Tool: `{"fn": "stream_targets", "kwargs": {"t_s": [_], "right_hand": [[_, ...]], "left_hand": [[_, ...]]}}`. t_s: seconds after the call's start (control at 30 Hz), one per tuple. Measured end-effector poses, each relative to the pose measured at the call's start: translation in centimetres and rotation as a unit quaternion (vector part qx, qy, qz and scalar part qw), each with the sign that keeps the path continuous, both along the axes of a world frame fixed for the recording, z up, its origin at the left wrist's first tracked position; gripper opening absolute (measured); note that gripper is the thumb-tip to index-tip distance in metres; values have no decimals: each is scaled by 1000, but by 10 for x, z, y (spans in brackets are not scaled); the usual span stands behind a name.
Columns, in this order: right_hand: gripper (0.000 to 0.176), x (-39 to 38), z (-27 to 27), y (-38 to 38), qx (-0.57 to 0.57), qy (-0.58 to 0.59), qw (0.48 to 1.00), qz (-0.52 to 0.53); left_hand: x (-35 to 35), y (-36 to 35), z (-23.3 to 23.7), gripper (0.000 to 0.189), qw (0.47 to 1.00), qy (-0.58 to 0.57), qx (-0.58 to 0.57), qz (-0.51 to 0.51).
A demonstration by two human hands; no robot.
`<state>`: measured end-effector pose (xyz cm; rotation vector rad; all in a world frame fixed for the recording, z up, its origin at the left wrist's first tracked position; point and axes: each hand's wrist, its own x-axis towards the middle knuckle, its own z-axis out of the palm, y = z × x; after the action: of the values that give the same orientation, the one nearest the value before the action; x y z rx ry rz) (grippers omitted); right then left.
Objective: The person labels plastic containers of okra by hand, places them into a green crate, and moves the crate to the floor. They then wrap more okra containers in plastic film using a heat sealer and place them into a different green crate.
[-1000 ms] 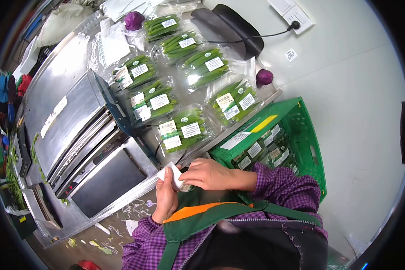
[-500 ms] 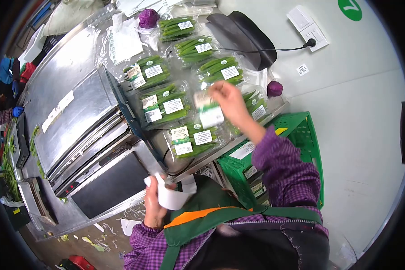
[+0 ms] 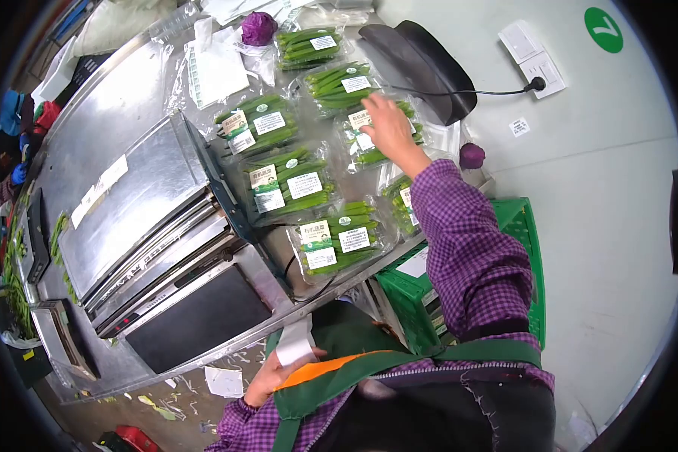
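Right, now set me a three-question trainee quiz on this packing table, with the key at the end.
1. Which thing is the right hand over?
A) a purple cabbage
B) a labelled pack
C) the green crate
2. True or false: the plug is out of its wall socket.
3. Fill in the colour: the left hand holds a ____ strip.

Key: 1 B; 2 false; 3 white.
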<state>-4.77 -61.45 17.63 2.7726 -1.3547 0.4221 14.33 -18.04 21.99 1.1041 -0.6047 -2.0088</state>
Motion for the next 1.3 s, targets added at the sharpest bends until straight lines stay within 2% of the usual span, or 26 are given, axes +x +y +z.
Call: {"fn": "stream_targets", "kwargs": {"t_s": [0.03, 0.07, 0.13, 0.2, 0.23, 0.27, 0.3, 0.33, 0.37, 0.43, 0.53, 0.63, 0.67, 0.73, 0.77, 0.8, 0.83, 0.87, 0.9, 0.93, 0.97, 1.0, 1.1, 1.2, 1.27, 1.3], "right_hand": [[41, -6, -5, 2, 0, 3, 1000, -3], [42, -12, -7, 8, -22, 54, 998, 34], [41, -22, -11, 19, -42, 108, 992, 51], [38, -9, 14, 58, 39, -30, 995, 91], [32, 2, 45, 95, 217, -152, 958, 107], [27, 9, 60, 128, 383, -133, 907, 117], [29, 15, 79, 162, 527, -131, 821, 178], [30, 15, 93, 188, 670, -110, 696, 235], [29, 14, 75, 218, 603, -184, 695, 346], [25, 12, 60, 256, 595, -135, 719, 333], [14, 7, 62, 265, 538, -190, 763, 303], [11, 1, 60, 266, 521, -195, 770, 313], [11, 1, 62, 262, 520, -194, 770, 316], [8, 2, 70, 244, 541, -372, 713, 246], [8, 1, 82, 221, 609, -375, 680, 162], [11, 2, 82, 195, 628, -363, 685, 65], [14, 8, 87, 166, 578, -436, 688, 41], [14, 16, 92, 133, 502, -373, 780, 26], [15, 21, 70, 97, 459, -422, 781, 36], [17, 32, 72, 66, 465, -400, 790, -22], [17, 38, 53, 32, 436, -395, 809, -19], [21, 44, 33, -1, 372, -333, 866, -24], [34, 66, -9, -65, 280, -299, 911, -51], [38, 86, -38, -99, 266, -289, 919, -39], [42, 91, -47, -107, 174, -167, 970, -27], [42, 94, -41, -102, 177, -166, 970, -28]], "left_hand": [[-1, 2, 0, 37, 996, -78, 32, -16], [-3, 4, 1, 31, 990, -84, 108, 22], [-9, 0, -4, 33, 986, -113, 111, 59], [-12, -10, -7, 38, 974, -172, 95, 114], [-16, -17, -9, 40, 972, -137, 108, 158], [-19, -22, -14, 40, 969, -130, 105, 182], [-22, -27, -18, 39, 965, -124, 101, 207], [-25, -31, -22, 39, 966, -125, 99, 203], [-30, -36, -26, 39, 960, -93, 108, 242], [-39, -48, -17, 39, 950, -18, 127, 284], [-39, -49, -23, 39, 951, -32, 119, 283], [-36, -45, -27, 41, 946, -36, 117, 301], [-33, -42, -30, 41, 923, -36, 136, 358], [-20, -41, -32, 43, 882, -80, 141, 442], [-14, -40, -29, 45, 869, -91, 120, 471], [-6, -36, -30, 45, 862, -115, 126, 478], [2, -32, -32, 45, 854, -139, 132, 484], [7, -28, -35, 44, 865, -157, 117, 462], [9, -24, -37, 44, 864, -158, 117, 464], [11, -20, -38, 42, 881, -187, 97, 423], [13, -21, -40, 39, 896, -214, 75, 381], [11, -27, -32, 35, 915, -125, 74, 377], [7, -34, -21, 27, 925, -19, 81, 371], [17, -37, -21, 15, 925, -8, 51, 377], [35, -31, -20, 12, 931, -29, 45, 361], [45, -27, -17, 12, 946, -26, 69, 315]]}}
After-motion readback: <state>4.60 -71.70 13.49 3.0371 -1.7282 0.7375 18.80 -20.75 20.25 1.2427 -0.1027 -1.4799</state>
